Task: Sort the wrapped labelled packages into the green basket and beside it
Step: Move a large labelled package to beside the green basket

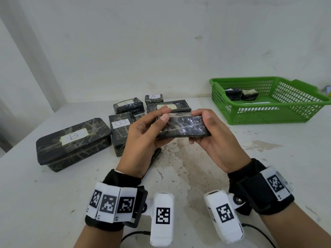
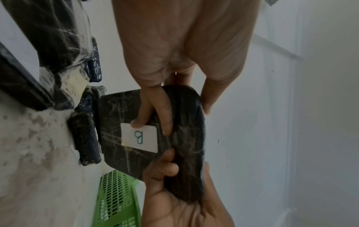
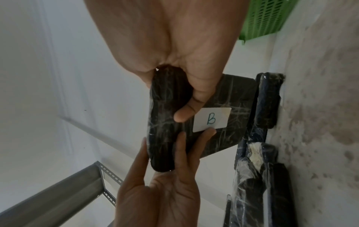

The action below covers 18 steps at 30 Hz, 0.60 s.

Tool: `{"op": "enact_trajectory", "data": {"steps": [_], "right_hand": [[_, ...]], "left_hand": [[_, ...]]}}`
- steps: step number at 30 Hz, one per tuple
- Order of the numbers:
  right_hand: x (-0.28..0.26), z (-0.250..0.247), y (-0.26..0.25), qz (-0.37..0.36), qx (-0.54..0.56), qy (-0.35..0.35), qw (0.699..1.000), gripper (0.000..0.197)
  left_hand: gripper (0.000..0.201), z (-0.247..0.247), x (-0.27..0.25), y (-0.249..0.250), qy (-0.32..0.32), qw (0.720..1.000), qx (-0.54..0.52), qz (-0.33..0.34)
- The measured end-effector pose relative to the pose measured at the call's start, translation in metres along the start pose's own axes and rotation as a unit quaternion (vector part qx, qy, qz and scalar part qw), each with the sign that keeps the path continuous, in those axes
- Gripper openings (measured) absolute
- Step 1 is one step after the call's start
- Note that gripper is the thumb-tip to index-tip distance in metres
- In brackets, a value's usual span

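Head view: both hands hold one dark wrapped package [image 1: 182,127] lifted above the white table [image 1: 232,167], just in front of the pile. The left hand [image 1: 143,138] grips its left end, thumb on the near side and fingers curled over the far face; the right hand [image 1: 213,140] clamps the right end the same way. The package's far face is turned away from the head camera, but both wrist views show a white label [image 2: 139,136] marked B on it (the left fingertips [image 2: 137,122] touch the edge of that label).

Behind and to the left of the hands the other wrapped packages lie close together on the table: a large flat one labelled B [image 1: 73,142] furthest left, a smaller B package [image 1: 120,131] partly hidden by the left hand, and further back two marked A [image 1: 129,105] [image 1: 154,98], with one long package [image 1: 169,106] whose label cannot be read. The green basket [image 1: 268,115] stands well to the right against the wall, with two small dark packages [image 1: 240,93] lying side by side inside it
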State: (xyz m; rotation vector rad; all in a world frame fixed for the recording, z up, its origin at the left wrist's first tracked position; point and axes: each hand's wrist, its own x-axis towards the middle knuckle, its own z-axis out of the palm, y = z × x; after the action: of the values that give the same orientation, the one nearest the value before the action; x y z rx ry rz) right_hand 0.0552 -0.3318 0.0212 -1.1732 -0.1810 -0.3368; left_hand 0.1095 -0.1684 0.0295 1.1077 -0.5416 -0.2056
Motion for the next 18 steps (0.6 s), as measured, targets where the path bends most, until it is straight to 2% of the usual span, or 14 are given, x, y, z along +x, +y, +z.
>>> {"op": "enact_trajectory", "data": {"steps": [9, 13, 16, 18], "right_hand": [[0.0003, 0.0034, 0.0006, 0.002, -0.013, -0.008, 1.0, 0.034], [-0.0001, 0.0023, -0.0036, -0.013, -0.001, -0.012, 1.0, 0.044], [0.0011, -0.0012, -0.0006, -0.002, -0.007, -0.02, 1.0, 0.052], [0.0009, -0.0024, 0.0016, 0.001, -0.047, -0.012, 0.999, 0.048]], "left_hand": [[0.029, -0.0034, 0.0012, 0.0013, 0.006, 1.0, 0.016, -0.007], [0.043, -0.0024, 0.0008, 0.0018, -0.013, 1.0, 0.007, -0.01], [0.043, -0.0019, 0.0018, 0.0003, -0.009, 1.0, 0.011, -0.006], [0.043, -0.0014, 0.0019, -0.0014, -0.009, 1.0, 0.01, -0.008]]}}
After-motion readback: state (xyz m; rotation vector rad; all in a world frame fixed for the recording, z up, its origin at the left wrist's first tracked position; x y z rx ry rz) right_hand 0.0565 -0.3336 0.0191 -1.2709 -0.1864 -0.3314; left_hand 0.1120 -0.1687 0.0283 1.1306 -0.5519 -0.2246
